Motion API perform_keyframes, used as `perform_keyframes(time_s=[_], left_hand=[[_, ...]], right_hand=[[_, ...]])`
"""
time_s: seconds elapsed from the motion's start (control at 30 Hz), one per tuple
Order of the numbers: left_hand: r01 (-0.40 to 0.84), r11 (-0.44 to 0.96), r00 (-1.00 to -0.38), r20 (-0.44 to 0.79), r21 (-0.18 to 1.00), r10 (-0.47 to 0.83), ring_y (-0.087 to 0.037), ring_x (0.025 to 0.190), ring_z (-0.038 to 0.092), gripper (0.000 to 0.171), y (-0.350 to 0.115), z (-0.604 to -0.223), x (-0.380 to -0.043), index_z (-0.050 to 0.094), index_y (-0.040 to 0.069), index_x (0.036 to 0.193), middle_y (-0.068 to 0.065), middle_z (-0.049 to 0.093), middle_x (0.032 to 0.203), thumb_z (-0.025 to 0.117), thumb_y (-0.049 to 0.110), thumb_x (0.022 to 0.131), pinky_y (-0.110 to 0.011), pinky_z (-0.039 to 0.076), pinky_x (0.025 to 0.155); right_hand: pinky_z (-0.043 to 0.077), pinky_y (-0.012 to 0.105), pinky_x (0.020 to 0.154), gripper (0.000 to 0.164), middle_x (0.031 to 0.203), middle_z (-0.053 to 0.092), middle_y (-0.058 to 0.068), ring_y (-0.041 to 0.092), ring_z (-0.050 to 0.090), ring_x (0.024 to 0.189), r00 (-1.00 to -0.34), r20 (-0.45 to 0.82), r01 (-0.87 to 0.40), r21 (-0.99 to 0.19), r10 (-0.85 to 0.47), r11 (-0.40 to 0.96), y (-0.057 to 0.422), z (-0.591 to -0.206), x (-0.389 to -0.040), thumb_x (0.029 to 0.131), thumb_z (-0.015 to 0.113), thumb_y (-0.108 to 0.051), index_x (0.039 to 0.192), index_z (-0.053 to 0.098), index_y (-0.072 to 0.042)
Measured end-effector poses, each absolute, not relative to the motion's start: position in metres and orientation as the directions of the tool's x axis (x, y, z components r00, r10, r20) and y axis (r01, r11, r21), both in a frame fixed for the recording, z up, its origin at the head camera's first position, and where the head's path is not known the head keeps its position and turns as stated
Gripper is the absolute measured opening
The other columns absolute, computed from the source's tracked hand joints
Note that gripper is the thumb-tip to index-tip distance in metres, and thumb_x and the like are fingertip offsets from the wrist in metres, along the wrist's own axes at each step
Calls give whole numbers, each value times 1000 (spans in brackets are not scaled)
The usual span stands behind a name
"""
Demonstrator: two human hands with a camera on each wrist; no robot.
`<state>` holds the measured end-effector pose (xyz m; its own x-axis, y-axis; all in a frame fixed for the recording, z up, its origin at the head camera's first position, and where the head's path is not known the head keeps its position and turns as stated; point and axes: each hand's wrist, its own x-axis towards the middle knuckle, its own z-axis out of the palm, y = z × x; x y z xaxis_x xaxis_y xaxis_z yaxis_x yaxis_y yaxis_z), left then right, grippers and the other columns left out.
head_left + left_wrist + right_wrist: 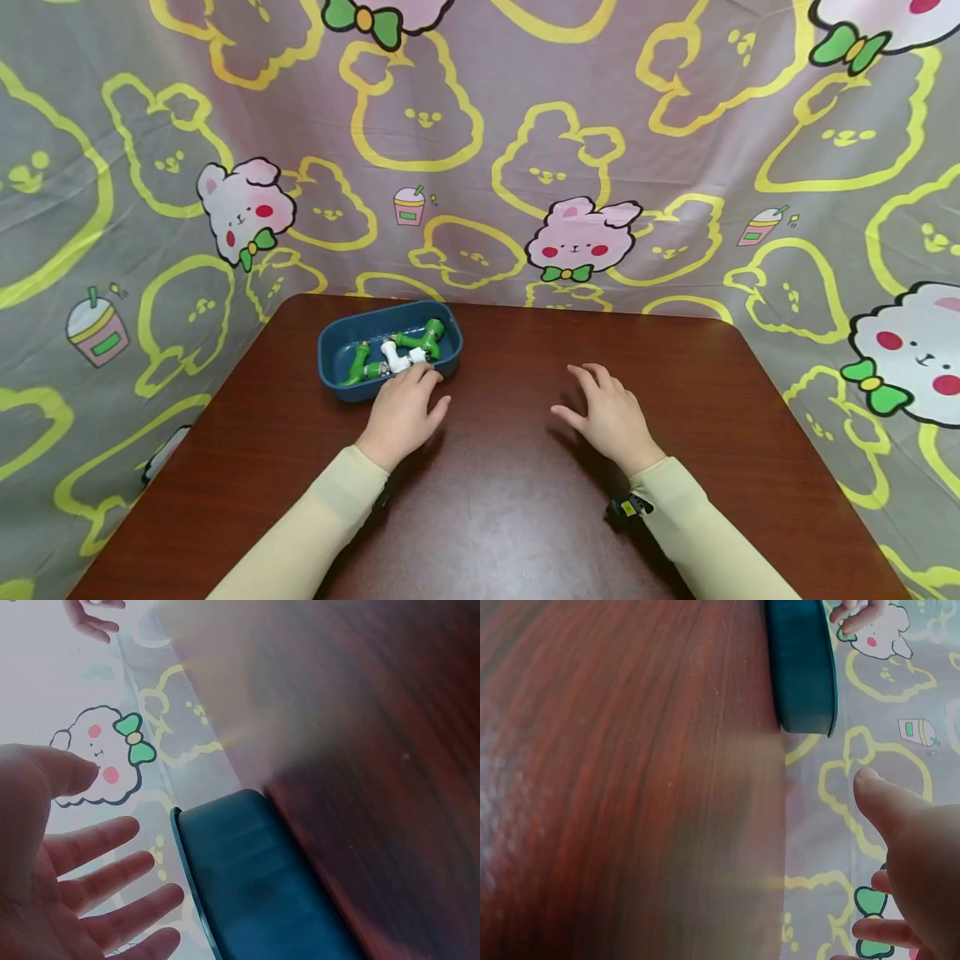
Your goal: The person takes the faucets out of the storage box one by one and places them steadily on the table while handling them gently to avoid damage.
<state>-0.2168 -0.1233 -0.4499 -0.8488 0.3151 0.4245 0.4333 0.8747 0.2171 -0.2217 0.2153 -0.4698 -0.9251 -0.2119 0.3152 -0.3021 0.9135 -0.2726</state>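
A dark blue plastic tub [337, 337] holds a white tap-like fitting [397, 358] between two green ones [360, 367], [431, 337]; their exact kind is too small to tell. My left hand [401, 417] hovers at the tub's near side, fingers spread and slightly bent, holding nothing. In the left wrist view its fingers are apart beside the tub wall [255, 877]. Farther right, over the table, my right hand [611, 417] is raised with loose fingers and nothing in its grasp. The right wrist view shows its thumb extended, well apart from the tub [802, 675].
The brown wooden table [510, 467] has rounded far corners. A grey-pink cloth [480, 192] printed with yellow outlines and cartoon animals hangs behind it and along both sides. A dark strap with a small device [628, 507] sits at the right wrist.
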Motion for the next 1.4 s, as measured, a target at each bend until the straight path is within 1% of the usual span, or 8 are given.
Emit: perform_keyframes(time_s=[0.27, 0.47, 0.67, 0.83, 1.07, 1.3, 1.4], left_hand=[[437, 871, -847, 428, 224, 315, -30, 100, 69, 28, -125, -447, -220, 72, 5, 112, -10, 68, 109, 74, 27, 95, -49, 57, 86], [434, 875, -838, 454, 215, 304, -31, 96, 69, 27, -130, -448, -223, 72, 4, 110, -11, 67, 108, 76, 25, 93, -49, 58, 84], [384, 897, -863, 432, 220, 264, -34, 98, 68, 31, -136, -447, -228, 70, 3, 114, -13, 67, 109, 78, 23, 92, -52, 57, 85], [352, 911, -871, 432, 216, 234, -36, 98, 67, 31, -141, -447, -231, 70, 2, 114, -15, 68, 110, 78, 22, 92, -55, 56, 82], [311, 926, -888, 411, 215, 203, -37, 94, 67, 24, -145, -449, -240, 71, 1, 110, -16, 70, 105, 77, 17, 92, -56, 55, 83], [325, 919, -881, 424, 222, 209, -37, 82, 69, 14, -148, -450, -248, 71, 1, 101, -14, 69, 92, 75, 10, 92, -54, 56, 73], [333, 912, -881, 423, 239, 211, -37, 80, 70, 9, -148, -449, -250, 71, 2, 100, -14, 70, 90, 74, 7, 92, -53, 57, 71]], right_hand=[[50, 64, 95, 77, 143, 54, 19, 45, 60, 121, -923, 321, -303, -270, -212, 914, 216, -469, -222, 89, 75, -57, 149, 52, -14], [48, 65, 96, 76, 143, 53, 19, 45, 59, 122, -923, 318, -305, -269, -215, 913, 217, -470, -221, 89, 75, -56, 148, 53, -14], [47, 66, 98, 76, 143, 53, 19, 46, 58, 123, -923, 321, -305, -270, -213, 913, 218, -471, -223, 89, 76, -54, 148, 53, -13], [47, 65, 98, 76, 143, 53, 19, 45, 58, 124, -924, 318, -304, -274, -212, 912, 218, -471, -224, 89, 76, -54, 148, 53, -13], [47, 64, 98, 76, 142, 54, 18, 45, 59, 122, -925, 318, -303, -279, -210, 911, 218, -471, -225, 88, 77, -55, 147, 54, -14], [47, 65, 99, 75, 143, 53, 19, 46, 58, 124, -930, 305, -297, -285, -207, 912, 218, -470, -225, 89, 76, -54, 148, 53, -13], [46, 66, 99, 75, 144, 53, 19, 46, 57, 124, -931, 301, -293, -286, -205, 912, 219, -469, -226, 89, 76, -53, 148, 53, -12]])
